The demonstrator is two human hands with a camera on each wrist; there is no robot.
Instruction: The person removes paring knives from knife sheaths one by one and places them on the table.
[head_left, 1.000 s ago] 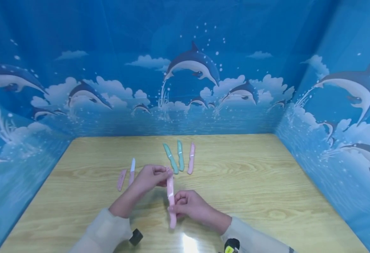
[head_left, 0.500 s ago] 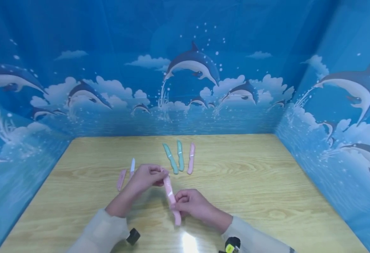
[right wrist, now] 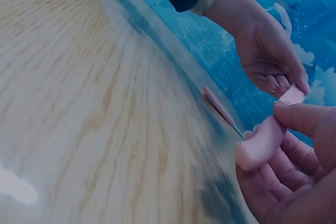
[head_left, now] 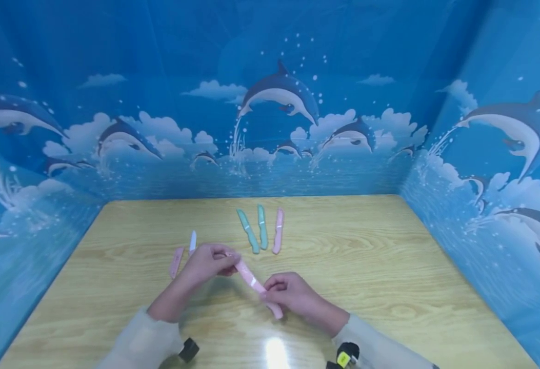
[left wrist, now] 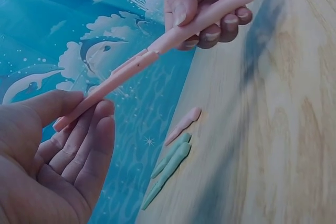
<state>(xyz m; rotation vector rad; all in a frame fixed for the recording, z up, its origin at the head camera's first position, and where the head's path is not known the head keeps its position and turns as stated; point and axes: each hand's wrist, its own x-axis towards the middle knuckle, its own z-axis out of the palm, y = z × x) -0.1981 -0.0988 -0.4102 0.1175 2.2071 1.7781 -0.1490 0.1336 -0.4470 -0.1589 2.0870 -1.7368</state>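
Observation:
A pink sheathed knife (head_left: 246, 274) is held above the table between both hands, slanting down to the right in the head view. My left hand (head_left: 210, 265) pinches the sheath end between thumb and fingers. The handle (right wrist: 260, 148) lies in my right hand (head_left: 295, 294), thumb on one side and fingers curled beneath. In the left wrist view the sheath (left wrist: 113, 81) meets the handle at a visible step. Just beyond the left hand lies an unsheathed knife (head_left: 193, 241) with a pale blade, its handle mostly hidden by that hand. Beside it is a loose pink sheath (head_left: 176, 262).
Toward the back of the wooden table (head_left: 357, 266) lie two green sheathed knives (head_left: 248, 231) and a pink sheathed knife (head_left: 278, 231), side by side. A blue dolphin-print curtain (head_left: 182, 169) stands along the back and both sides.
The held knife has turned from nearly upright in the head view to a slant, its handle end swinging right. My left hand has shifted left and the right hand slightly right, both keeping their grip.

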